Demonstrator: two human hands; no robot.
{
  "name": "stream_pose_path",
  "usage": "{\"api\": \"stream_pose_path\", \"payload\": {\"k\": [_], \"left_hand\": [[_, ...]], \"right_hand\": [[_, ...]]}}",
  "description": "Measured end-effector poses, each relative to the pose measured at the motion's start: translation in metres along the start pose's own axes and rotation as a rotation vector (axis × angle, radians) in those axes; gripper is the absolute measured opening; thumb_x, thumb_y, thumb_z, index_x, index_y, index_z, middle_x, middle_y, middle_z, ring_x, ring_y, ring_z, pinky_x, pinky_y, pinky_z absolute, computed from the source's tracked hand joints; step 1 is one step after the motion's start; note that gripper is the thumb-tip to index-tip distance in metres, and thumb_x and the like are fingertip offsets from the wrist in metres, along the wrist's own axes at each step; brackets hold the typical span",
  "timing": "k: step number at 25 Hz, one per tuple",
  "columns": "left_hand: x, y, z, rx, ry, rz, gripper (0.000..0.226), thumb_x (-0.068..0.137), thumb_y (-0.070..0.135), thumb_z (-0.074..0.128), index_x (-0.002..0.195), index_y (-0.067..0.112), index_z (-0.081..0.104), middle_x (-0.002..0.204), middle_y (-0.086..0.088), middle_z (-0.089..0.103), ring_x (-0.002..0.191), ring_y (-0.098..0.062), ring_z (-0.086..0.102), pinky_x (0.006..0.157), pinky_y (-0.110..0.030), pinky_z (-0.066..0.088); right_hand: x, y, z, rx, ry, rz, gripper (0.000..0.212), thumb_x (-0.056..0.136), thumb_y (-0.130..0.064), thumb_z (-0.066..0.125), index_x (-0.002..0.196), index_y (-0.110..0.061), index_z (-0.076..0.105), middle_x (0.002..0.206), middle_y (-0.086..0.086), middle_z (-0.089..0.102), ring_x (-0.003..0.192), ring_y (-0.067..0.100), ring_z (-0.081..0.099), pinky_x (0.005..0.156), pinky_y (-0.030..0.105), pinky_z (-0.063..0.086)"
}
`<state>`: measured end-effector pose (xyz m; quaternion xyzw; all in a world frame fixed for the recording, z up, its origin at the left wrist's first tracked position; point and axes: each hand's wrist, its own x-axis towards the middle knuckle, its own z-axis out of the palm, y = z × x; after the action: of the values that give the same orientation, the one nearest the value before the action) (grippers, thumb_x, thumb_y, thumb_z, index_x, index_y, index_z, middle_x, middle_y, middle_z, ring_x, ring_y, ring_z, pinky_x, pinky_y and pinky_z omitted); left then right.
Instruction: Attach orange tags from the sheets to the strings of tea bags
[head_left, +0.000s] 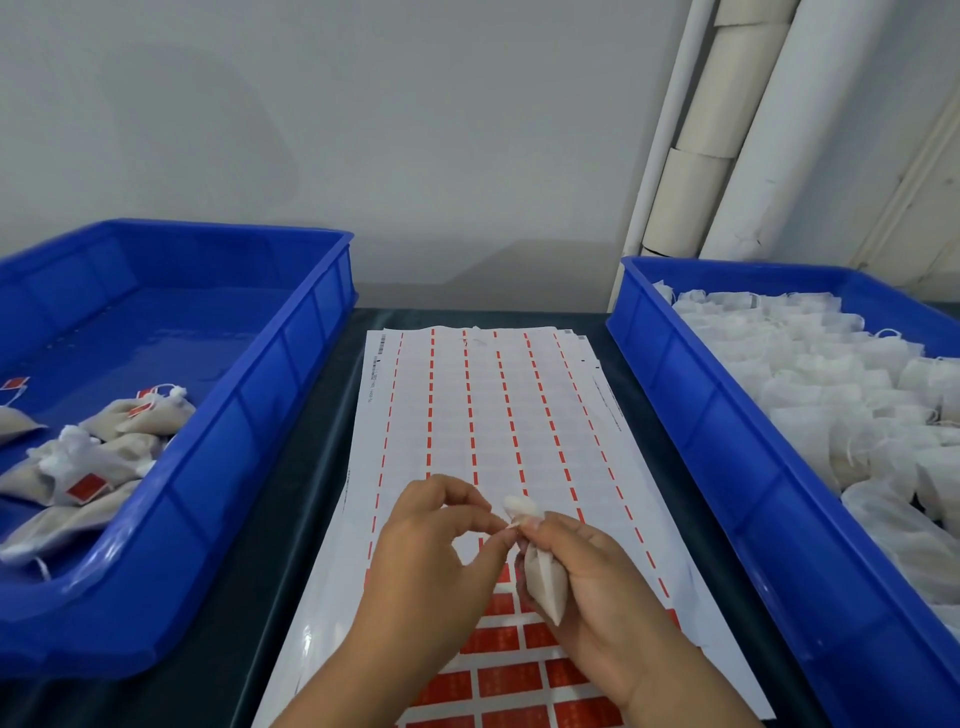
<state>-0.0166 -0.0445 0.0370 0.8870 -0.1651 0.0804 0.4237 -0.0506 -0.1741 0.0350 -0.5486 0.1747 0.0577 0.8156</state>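
Note:
A sheet of orange tags (488, 415) lies lengthwise in the middle of the dark table; most of its upper rows are peeled, and orange tags (506, 675) remain near me. Over the sheet my right hand (587, 577) grips a small beige tea bag (545, 582) with its white gathered top (522, 506) pointing up. My left hand (436, 551) pinches at the bag's top, thumb and forefinger meeting at the string there. The string itself is too fine to make out.
A blue bin (249, 415) on the left holds several tagged tea bags (88, 467). A blue bin (727, 457) on the right is full of untagged white tea bags (831, 395). White pipes (727, 130) stand against the wall behind the right-hand bin.

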Motion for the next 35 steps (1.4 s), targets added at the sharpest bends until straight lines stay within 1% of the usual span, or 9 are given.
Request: {"api": "stream_pose_path", "payload": {"k": [3, 7, 12, 15, 20, 26, 30, 33, 35], "left_hand": [[0.0, 0.003, -0.005, -0.052, -0.147, -0.114, 0.018, 0.086, 0.031, 0.059, 0.069, 0.035, 0.054, 0.09, 0.027, 0.049, 0.093, 0.009, 0.047, 0.068, -0.006, 0.035], [0.012, 0.01, -0.012, -0.372, -0.403, -0.411, 0.029, 0.091, 0.008, 0.049, 0.065, 0.018, 0.054, 0.066, 0.004, 0.056, 0.066, -0.01, 0.051, 0.066, -0.02, 0.042], [0.023, 0.015, -0.025, -0.924, -0.214, -0.677, 0.033, 0.091, -0.002, 0.044, 0.059, 0.005, 0.051, 0.052, -0.004, 0.044, 0.056, -0.017, 0.041, 0.058, -0.027, 0.038], [0.025, 0.011, -0.035, -1.179, -0.227, -0.68, 0.029, 0.088, 0.004, 0.049, 0.06, 0.007, 0.057, 0.057, -0.005, 0.046, 0.055, -0.014, 0.045, 0.059, -0.028, 0.04], [0.029, 0.021, -0.028, -0.82, -0.338, -0.449, 0.035, 0.094, 0.01, 0.047, 0.063, 0.012, 0.063, 0.063, -0.004, 0.056, 0.06, -0.014, 0.053, 0.064, -0.026, 0.046], [0.032, 0.037, -0.011, -0.581, -0.46, -0.281, 0.03, 0.091, 0.026, 0.055, 0.065, 0.025, 0.068, 0.062, 0.009, 0.061, 0.06, -0.005, 0.054, 0.067, -0.021, 0.047], [0.032, 0.024, -0.002, -0.702, -0.317, -0.422, 0.033, 0.092, 0.028, 0.054, 0.063, 0.022, 0.067, 0.063, 0.005, 0.06, 0.065, -0.013, 0.055, 0.066, -0.025, 0.046], [0.014, 0.009, 0.021, -0.187, -0.266, -0.359, 0.018, 0.091, 0.039, 0.054, 0.076, 0.029, 0.058, 0.085, 0.016, 0.06, 0.077, -0.005, 0.055, 0.07, -0.016, 0.047], [-0.003, 0.001, 0.038, 0.117, -0.334, -0.217, 0.02, 0.085, 0.052, 0.055, 0.099, 0.038, 0.053, 0.121, 0.018, 0.05, 0.107, -0.003, 0.049, 0.094, -0.022, 0.043]], "right_hand": [[0.002, 0.0, -0.001, -0.106, 0.067, -0.03, 0.014, 0.085, -0.028, 0.064, 0.078, -0.025, 0.076, 0.071, -0.009, 0.07, 0.086, 0.016, 0.06, 0.081, 0.03, 0.048], [0.006, 0.007, -0.004, -0.192, 0.139, -0.005, 0.011, 0.086, -0.028, 0.065, 0.085, -0.021, 0.073, 0.079, -0.004, 0.072, 0.087, 0.019, 0.066, 0.076, 0.029, 0.054], [0.007, 0.005, -0.016, -0.139, 0.059, 0.025, 0.028, 0.083, -0.011, 0.068, 0.106, -0.026, 0.061, 0.106, 0.003, 0.07, 0.094, 0.026, 0.069, 0.089, 0.047, 0.053], [0.002, 0.002, -0.023, -0.208, -0.012, 0.004, 0.031, 0.083, -0.011, 0.068, 0.102, -0.035, 0.064, 0.102, 0.0, 0.07, 0.091, 0.023, 0.07, 0.084, 0.047, 0.056], [-0.001, -0.01, -0.035, -0.55, -0.153, -0.075, 0.029, 0.088, -0.016, 0.062, 0.089, -0.043, 0.07, 0.097, -0.016, 0.07, 0.094, 0.005, 0.066, 0.081, 0.028, 0.055], [0.002, -0.016, -0.041, -0.252, -0.236, -0.092, 0.022, 0.08, -0.028, 0.057, 0.077, -0.016, 0.076, 0.082, 0.006, 0.072, 0.086, 0.02, 0.069, 0.083, 0.029, 0.054], [0.0, -0.016, -0.051, -0.041, -0.135, -0.138, 0.02, 0.077, -0.016, 0.056, 0.07, -0.01, 0.074, 0.053, 0.007, 0.052, 0.055, 0.018, 0.055, 0.078, 0.033, 0.055], [-0.003, -0.017, -0.061, -0.063, -0.004, -0.144, 0.025, 0.082, -0.011, 0.055, 0.063, -0.011, 0.071, 0.046, 0.003, 0.042, 0.045, 0.013, 0.04, 0.053, 0.025, 0.045], [0.0, -0.015, -0.065, -0.187, 0.092, -0.144, 0.034, 0.092, -0.008, 0.05, 0.062, -0.011, 0.067, 0.045, 0.003, 0.042, 0.041, 0.012, 0.037, 0.045, 0.022, 0.04]]}}
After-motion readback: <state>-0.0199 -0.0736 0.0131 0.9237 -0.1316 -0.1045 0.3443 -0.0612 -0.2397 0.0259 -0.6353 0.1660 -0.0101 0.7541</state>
